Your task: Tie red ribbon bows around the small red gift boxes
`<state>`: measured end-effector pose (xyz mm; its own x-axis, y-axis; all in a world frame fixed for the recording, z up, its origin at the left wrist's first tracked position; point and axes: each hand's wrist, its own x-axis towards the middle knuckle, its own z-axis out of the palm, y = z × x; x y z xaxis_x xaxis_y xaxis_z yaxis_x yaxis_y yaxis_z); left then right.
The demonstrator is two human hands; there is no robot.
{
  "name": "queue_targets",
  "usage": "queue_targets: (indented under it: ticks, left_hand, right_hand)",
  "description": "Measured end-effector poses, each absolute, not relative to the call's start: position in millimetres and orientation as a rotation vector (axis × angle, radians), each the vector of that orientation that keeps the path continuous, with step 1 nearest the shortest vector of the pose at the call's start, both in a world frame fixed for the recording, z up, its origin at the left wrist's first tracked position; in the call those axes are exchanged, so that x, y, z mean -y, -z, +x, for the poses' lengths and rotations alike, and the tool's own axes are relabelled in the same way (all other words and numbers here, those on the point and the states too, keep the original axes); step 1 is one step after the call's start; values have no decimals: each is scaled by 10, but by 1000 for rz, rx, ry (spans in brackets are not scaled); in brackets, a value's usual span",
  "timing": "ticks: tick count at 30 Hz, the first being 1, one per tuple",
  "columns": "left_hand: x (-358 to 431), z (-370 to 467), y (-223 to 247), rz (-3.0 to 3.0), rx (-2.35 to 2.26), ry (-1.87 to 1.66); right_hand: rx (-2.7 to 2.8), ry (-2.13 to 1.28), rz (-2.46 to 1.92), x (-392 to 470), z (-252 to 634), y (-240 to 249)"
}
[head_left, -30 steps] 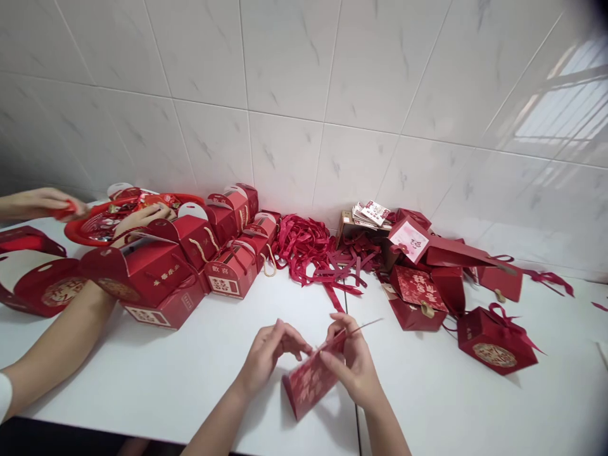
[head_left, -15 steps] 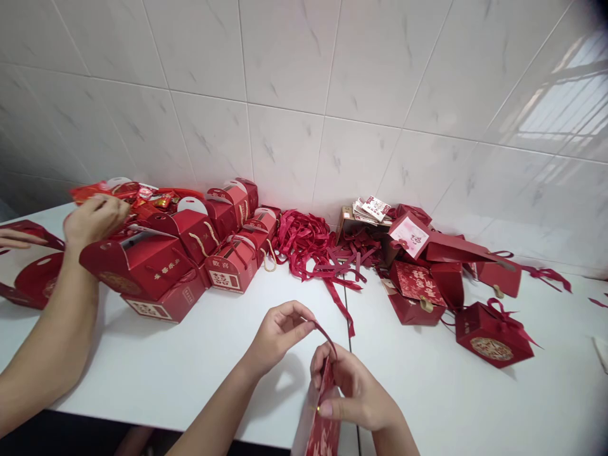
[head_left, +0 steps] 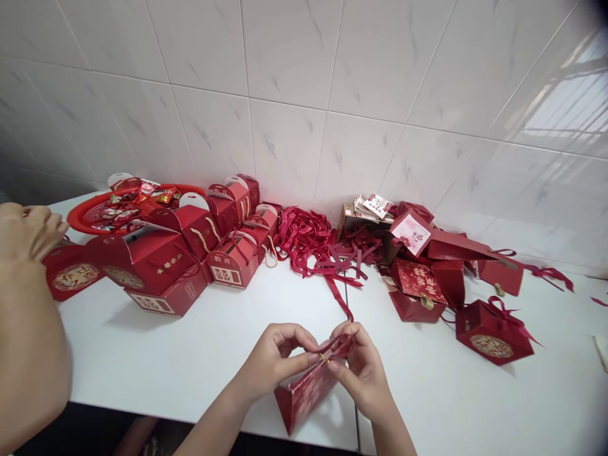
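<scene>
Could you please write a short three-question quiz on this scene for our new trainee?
1. True or false: the left hand and the right hand both touch the small red box.

2. Multiple choice: what lies on the white table between the rope-handled boxes and the cards?
A) a pair of scissors
B) a heap of red ribbon
C) a drinking glass

3. Short answer: what holds the shiny wrapped packets at the left?

Key: 1. True. 2. B. 3. A red basket.
</scene>
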<state>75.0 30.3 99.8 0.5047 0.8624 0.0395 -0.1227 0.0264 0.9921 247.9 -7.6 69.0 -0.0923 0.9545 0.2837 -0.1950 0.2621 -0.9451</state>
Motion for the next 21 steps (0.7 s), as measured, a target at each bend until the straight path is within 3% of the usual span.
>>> queue_targets:
  ticks: [14,21]
  left_hand:
    - [-292,709,-975,1422,-761,-870]
    - [-293,631,-1008,1582,-552,-876]
  right_hand:
    - [1293,-1146,-818,83,2469,-670]
    - [1248,-1054,-760,103,2434,-620]
